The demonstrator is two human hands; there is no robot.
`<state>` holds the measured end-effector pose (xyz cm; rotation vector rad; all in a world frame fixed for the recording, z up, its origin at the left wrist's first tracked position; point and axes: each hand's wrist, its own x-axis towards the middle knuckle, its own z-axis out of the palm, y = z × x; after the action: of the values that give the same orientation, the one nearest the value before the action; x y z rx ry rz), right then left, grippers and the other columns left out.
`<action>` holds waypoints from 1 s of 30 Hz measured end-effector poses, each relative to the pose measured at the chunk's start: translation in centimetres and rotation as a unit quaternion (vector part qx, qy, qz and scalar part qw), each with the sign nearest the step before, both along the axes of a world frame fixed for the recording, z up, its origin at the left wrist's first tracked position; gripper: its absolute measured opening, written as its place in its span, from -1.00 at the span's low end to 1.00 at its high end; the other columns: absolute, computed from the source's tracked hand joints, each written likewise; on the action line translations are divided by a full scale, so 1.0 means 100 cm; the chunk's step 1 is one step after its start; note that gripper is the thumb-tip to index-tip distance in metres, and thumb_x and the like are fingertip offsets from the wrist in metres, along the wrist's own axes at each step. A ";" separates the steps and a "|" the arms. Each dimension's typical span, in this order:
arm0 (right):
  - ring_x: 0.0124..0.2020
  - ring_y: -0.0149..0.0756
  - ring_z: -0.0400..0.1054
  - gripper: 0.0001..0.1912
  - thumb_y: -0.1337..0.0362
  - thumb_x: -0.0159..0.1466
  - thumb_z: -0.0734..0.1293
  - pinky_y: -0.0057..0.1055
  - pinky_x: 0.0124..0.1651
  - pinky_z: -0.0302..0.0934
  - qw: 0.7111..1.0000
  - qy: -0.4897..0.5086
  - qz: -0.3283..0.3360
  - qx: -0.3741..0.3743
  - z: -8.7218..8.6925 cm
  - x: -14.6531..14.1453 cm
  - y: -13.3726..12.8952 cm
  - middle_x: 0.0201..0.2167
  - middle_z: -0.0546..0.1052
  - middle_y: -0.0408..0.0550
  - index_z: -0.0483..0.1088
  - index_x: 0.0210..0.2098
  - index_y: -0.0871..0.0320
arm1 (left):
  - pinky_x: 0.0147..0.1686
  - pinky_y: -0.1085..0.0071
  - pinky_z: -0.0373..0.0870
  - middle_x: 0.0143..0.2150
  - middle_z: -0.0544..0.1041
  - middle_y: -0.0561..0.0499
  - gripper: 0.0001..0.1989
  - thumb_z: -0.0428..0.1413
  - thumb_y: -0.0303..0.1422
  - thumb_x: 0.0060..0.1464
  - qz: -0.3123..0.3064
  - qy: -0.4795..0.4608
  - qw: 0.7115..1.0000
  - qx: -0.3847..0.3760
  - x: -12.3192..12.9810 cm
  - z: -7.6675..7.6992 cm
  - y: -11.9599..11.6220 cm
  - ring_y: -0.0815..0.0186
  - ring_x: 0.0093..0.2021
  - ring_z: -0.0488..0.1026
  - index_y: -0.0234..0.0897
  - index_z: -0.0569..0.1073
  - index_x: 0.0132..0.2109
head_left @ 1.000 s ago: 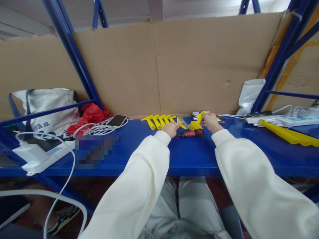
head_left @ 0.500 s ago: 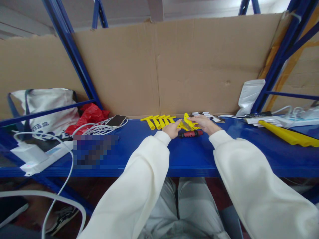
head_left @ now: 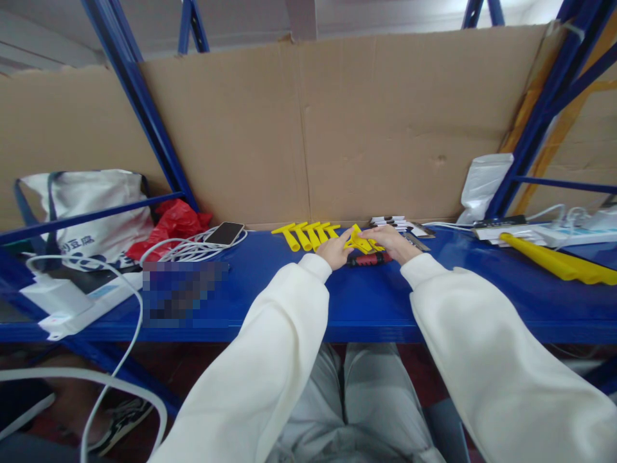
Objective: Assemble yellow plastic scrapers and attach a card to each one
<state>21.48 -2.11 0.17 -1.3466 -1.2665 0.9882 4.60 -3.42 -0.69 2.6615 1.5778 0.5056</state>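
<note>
Currently, a yellow piece (head_left: 357, 238) is held over the blue table (head_left: 366, 302), fingertips of the left hand (head_left: 334, 252) and right hand (head_left: 393, 242) apparently pinched on it from either side. Best gripped lightly by the edges and turned in small moves; the wrists should be kept steady. Red tool handle (head_left: 369, 259) just in front shouldn't be knocked, nor the yellow row (head_left: 312, 237) beside the left hand.
</note>
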 end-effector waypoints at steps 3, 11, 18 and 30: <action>-0.53 -0.36 0.37 -0.68 0.21 -0.09 0.61 -0.46 -0.45 0.27 1.000 -0.009 -0.007 0.008 -0.002 0.000 0.001 -0.64 0.51 -0.09 0.40 -0.63 0.18 | 0.15 0.24 0.34 0.18 0.53 -0.14 -0.40 -0.03 -0.28 0.32 0.000 -0.003 1.000 0.002 0.000 0.000 0.000 0.12 0.18 0.46 -0.14 0.06 0.45; -0.53 -0.42 0.28 -0.59 0.16 -0.12 0.60 -0.45 -0.41 0.22 0.995 -0.068 -0.035 0.067 -0.007 0.002 0.006 -0.64 0.40 -0.21 0.29 -0.63 0.14 | 0.15 0.22 0.37 0.20 0.52 -0.10 -0.47 -0.03 -0.32 0.32 -0.016 -0.020 1.000 0.015 -0.001 0.000 -0.001 0.12 0.14 0.50 -0.10 0.19 0.39; -0.36 -0.32 0.38 -0.69 0.10 0.04 0.50 -0.34 -0.21 0.32 0.989 -0.077 -0.060 0.108 -0.012 0.012 0.021 -0.40 0.52 -0.09 0.39 -0.39 0.15 | 0.23 0.28 0.31 0.23 0.49 -0.02 -0.57 -0.03 -0.38 0.31 -0.044 -0.044 0.998 0.026 -0.004 -0.001 0.003 0.20 0.21 0.44 -0.11 0.38 0.28; 0.42 0.23 -0.10 -0.55 0.43 0.18 0.28 0.38 0.32 -0.21 0.818 -0.560 -0.114 -0.062 -0.019 0.082 0.019 0.38 0.22 0.03 0.58 -0.01 -0.04 | 0.23 0.28 0.32 0.23 0.50 -0.02 -0.58 0.00 -0.36 0.30 -0.031 -0.043 0.998 0.014 -0.007 -0.004 0.008 0.21 0.22 0.42 -0.12 0.39 0.27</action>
<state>29.64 -0.18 -1.74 -2.2557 -1.8003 -0.0050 3.85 -2.66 -1.10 2.6596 1.4702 0.6355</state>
